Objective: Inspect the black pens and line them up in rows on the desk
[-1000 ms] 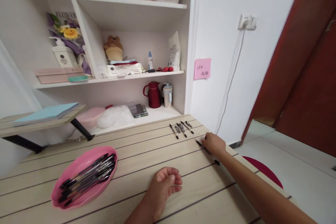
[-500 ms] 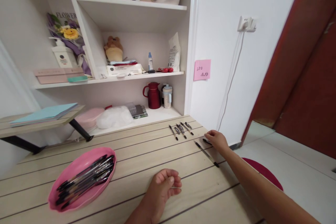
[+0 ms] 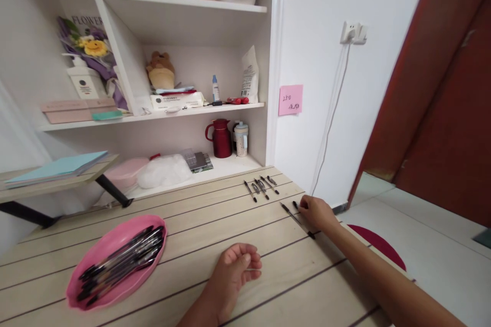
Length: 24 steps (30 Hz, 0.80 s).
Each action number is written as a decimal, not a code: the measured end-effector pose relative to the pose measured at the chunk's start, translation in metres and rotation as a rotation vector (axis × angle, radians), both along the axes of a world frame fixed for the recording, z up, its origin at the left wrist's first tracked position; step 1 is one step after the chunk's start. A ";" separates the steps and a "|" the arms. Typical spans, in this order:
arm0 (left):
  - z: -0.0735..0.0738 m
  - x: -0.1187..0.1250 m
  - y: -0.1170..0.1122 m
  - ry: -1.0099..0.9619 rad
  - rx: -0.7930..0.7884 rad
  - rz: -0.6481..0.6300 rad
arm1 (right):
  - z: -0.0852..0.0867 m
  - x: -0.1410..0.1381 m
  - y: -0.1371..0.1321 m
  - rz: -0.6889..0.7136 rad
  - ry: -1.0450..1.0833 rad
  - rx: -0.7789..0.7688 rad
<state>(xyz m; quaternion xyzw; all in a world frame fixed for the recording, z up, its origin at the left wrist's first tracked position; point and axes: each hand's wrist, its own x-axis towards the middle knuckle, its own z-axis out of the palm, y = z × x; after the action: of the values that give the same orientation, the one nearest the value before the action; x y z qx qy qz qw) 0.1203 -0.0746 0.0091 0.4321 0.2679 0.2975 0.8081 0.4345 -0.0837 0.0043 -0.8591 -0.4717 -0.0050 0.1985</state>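
Observation:
My right hand [image 3: 316, 213] rests at the table's right side, its fingers closed on a small black piece that looks like a pen cap [image 3: 295, 205]. Most of that piece is hidden under the fingers. Just left of it lies a long black-tipped pen [image 3: 298, 222], untouched. My left hand [image 3: 237, 268] hovers low over the front middle, fingers loosely curled and slightly apart, nothing visible in them. Farther back, several pens and short caps [image 3: 261, 189] lie slanted in a row. At left, a pink dish [image 3: 115, 237] holds many pens [image 3: 123, 260].
The striped wooden table [image 3: 192, 260] meets a white shelf unit [image 3: 230, 163] with a red jug [image 3: 221, 139] and a light cup [image 3: 241, 139]. A small raised stand [image 3: 103, 173] bears blue paper. A round dark-red seat [image 3: 379, 248] is beyond the right edge.
My right hand has come slightly nearer and lower, over the black cap piece. The left hand keeps its pose. The whole view has shifted a little.

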 end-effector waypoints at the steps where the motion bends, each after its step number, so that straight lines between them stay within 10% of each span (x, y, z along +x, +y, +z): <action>1: 0.000 0.000 0.000 -0.004 0.002 -0.003 | 0.000 -0.002 -0.001 0.008 0.000 -0.002; 24: -0.001 -0.001 0.000 0.005 0.017 -0.023 | -0.015 0.009 -0.047 -0.044 0.159 0.148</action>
<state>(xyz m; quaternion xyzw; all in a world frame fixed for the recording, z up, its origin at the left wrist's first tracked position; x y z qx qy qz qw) 0.1190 -0.0741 0.0080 0.4429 0.2622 0.2896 0.8070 0.4433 -0.1303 -0.0111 -0.8499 -0.4339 0.0237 0.2981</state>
